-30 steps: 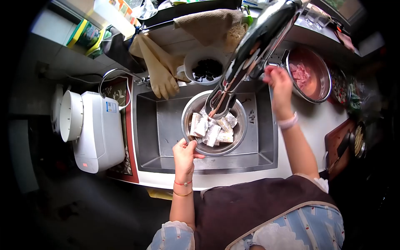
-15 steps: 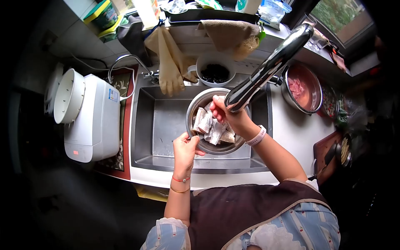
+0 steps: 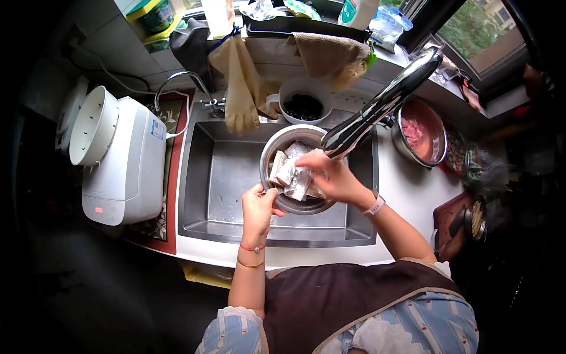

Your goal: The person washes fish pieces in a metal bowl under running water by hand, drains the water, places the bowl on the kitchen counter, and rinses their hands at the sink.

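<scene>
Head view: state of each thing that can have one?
Steel bowl: loaded with silvery chunks
Left hand: gripping bowl rim
Right hand: at the chunks
Faucet: flow unclear
Sink: no standing water visible
Rubber gloves: hanging
White handled bowl: dark pieces inside
Steel pot: meat in reddish liquid

Lit by daylight from the window at upper right; bright on the white countertop, sinking to near black at lower left and far right. Streaked with sharp glare along the chrome faucet, more softly reflective across the steel sink. Bowed by wide-angle distortion, darkened and softened toward the edges, clearer near the centre.
</scene>
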`<state>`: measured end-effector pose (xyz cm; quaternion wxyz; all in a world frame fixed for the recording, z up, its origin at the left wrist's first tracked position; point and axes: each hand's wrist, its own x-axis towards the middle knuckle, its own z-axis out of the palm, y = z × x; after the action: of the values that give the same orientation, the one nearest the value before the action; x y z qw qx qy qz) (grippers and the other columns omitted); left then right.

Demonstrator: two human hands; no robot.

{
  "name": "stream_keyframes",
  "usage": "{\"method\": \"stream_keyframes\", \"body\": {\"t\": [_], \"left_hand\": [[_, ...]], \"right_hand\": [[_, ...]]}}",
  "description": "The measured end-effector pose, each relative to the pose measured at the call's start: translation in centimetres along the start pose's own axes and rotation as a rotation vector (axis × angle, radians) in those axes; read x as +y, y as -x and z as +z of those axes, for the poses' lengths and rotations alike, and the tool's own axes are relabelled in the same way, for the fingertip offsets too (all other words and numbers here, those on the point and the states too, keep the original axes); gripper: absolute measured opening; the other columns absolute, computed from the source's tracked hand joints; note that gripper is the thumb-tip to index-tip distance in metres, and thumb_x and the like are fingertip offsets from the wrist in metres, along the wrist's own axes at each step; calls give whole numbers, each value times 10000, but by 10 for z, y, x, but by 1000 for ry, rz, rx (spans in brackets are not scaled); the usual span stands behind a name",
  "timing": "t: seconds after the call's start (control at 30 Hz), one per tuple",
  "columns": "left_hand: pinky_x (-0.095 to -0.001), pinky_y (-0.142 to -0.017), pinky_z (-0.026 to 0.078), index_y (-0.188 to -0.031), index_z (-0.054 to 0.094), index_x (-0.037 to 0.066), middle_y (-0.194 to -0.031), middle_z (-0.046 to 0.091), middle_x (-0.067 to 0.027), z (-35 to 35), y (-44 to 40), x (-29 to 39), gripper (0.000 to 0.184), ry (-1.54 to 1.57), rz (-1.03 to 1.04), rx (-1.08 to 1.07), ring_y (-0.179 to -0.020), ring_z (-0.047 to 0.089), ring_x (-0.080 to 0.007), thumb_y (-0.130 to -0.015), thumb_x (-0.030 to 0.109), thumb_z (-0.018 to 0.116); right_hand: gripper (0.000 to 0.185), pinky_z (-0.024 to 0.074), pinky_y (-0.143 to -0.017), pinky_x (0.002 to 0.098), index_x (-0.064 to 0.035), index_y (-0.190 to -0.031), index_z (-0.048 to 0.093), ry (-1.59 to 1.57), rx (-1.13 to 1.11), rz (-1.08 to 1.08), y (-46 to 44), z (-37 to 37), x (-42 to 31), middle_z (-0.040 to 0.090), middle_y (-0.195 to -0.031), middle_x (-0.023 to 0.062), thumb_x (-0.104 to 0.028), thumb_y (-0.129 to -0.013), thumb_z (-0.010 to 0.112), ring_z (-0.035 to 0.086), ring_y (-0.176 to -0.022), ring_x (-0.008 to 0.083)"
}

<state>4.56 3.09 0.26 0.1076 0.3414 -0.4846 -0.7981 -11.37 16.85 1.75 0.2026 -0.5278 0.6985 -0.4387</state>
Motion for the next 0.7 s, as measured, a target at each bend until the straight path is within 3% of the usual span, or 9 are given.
{"method": "stream_keyframes", "body": {"t": [0.03,0.13,0.23,0.3,0.4,0.47,0.53,0.57,0.7], "left_hand": [[-188,-379,456,-885,595,-72,-676,628,-96,2,-2,-1,141,3,0,-3,-456,578,-121,-822,25,514],[-183,-354,445,-880,590,-75,-685,629,-112,9,-4,-5,139,4,-1,-33,-458,595,-146,-805,21,523],[-182,-347,433,-864,589,-73,-677,625,-112,17,-4,-7,130,-34,2,-62,-459,600,-151,-806,23,525],[-180,-343,425,-846,589,-72,-668,622,-106,19,-3,-8,122,-53,3,-65,-450,595,-151,-810,25,524],[-176,-339,420,-839,590,-77,-660,624,-108,17,-4,-10,127,-70,-7,-61,-445,594,-152,-817,27,519],[-173,-335,416,-841,591,-80,-665,628,-115,13,-4,-11,133,-54,-25,-65,-444,594,-155,-819,29,517],[-173,-336,416,-835,591,-77,-662,626,-113,11,-2,-11,129,-43,-34,-56,-443,592,-152,-819,30,520],[-174,-338,417,-828,590,-74,-660,624,-110,11,-1,-10,125,-27,-37,-50,-441,590,-150,-818,31,522],[-184,-353,430,-903,599,-79,-659,632,-112,13,0,-7,166,-67,-27,-66,-441,585,-137,-813,17,499]], "right_hand": [[379,416,-921,405,-64,-1121,561,4,0,2,3,0,-4,548,-1130,137,-105,-752,636,521,-1091,294],[674,273,-963,584,-114,-1296,431,513,-159,-25,19,8,-18,378,-1348,151,-173,-675,688,360,-1243,392],[644,333,-925,537,-116,-1266,465,579,-112,97,16,6,-13,418,-1315,160,-179,-668,695,395,-1219,394],[524,427,-838,431,-94,-1186,540,541,-63,92,16,3,1,538,-1169,162,-141,-680,671,533,-1065,345],[373,491,-695,331,-60,-1085,597,262,-123,449,6,-12,-10,605,-935,185,-56,-712,618,606,-728,303],[262,501,-601,352,-28,-966,631,166,163,229,7,-13,11,615,-669,156,-55,-716,557,618,-607,255],[282,491,-614,287,-15,-965,632,-14,159,443,5,-28,7,612,-665,75,11,-713,509,578,-609,115],[331,487,-646,270,-15,-1014,616,-90,173,383,6,-33,7,619,-744,61,24,-707,500,562,-668,87],[348,476,-731,270,3,-1019,599,-422,205,536,12,-23,19,616,-877,66,56,-696,482,570,-794,108]]}}
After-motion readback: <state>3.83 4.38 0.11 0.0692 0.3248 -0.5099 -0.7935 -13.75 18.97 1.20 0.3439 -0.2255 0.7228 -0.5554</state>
